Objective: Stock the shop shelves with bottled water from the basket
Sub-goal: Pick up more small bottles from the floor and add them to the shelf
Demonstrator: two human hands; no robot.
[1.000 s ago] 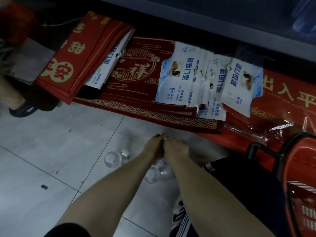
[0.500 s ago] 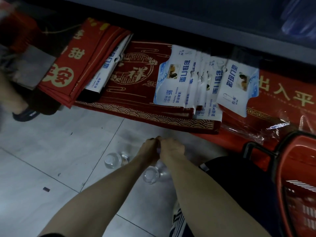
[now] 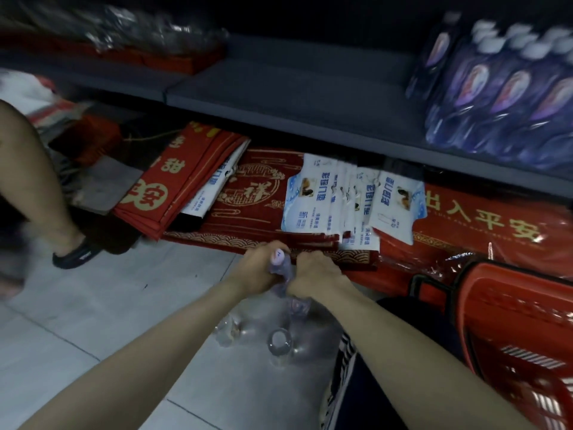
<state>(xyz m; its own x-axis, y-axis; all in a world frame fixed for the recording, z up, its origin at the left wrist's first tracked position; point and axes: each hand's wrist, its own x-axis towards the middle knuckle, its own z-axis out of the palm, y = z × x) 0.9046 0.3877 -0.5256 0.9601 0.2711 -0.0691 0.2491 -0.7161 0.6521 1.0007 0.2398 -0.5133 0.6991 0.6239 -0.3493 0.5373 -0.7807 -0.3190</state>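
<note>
At frame centre, the left hand [image 3: 259, 268] and right hand [image 3: 313, 276] are now lifting clear plastic water bottles [image 3: 280, 268], gripped together, toward the newly visible grey shelf [image 3: 294, 97].

bottles [image 3: 280, 342]: clear glossy plastic | basket [image 3: 508, 318]: red plastic | floor [image 3: 102, 308]: smooth tile

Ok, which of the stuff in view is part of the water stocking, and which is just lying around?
Part of the job:
- left hand and right hand, both on a bottle
- clear bottles on the floor
- red basket
- grey shelf
- stocked bottles

Lying about:
- red mats
- white packets
</note>
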